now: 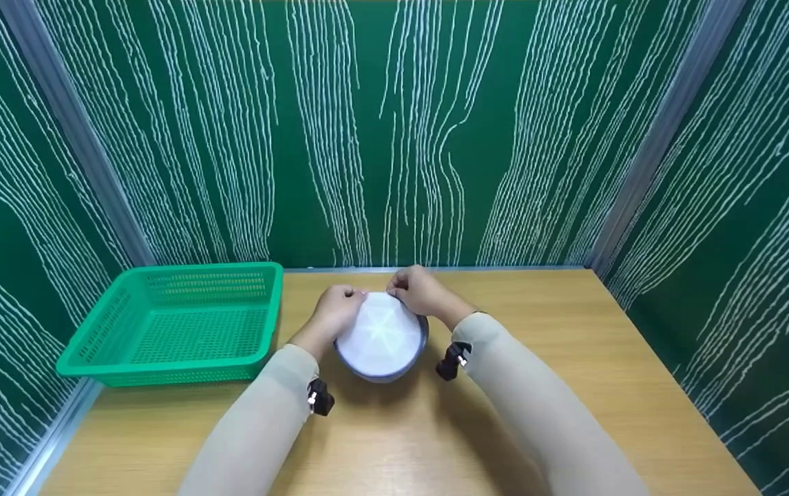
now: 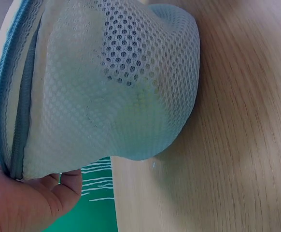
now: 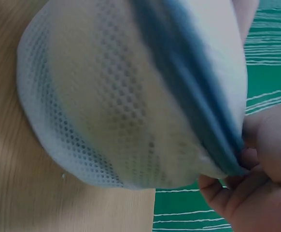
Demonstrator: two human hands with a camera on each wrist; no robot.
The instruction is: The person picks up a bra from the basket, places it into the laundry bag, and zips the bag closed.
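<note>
Left hand (image 1: pixel 336 308): pinching the bag's edge on its far left side, thumb and fingers clamping together on it
Right hand (image 1: pixel 422 288): pinching the far right side of that edge, fingertips bunching on the cloth
Mesh bag (image 1: pixel 379 334): hanging or sitting between the two grips and toward the person, I can't tell which, its round white top facing up
Zip (image 2: pixel 21 130): running blue round the edge, reaching the left fingers
Green basket (image 1: pixel 160 366): standing left of the left grip
Table (image 1: pixel 394 441): spreading beneath both grips
</note>
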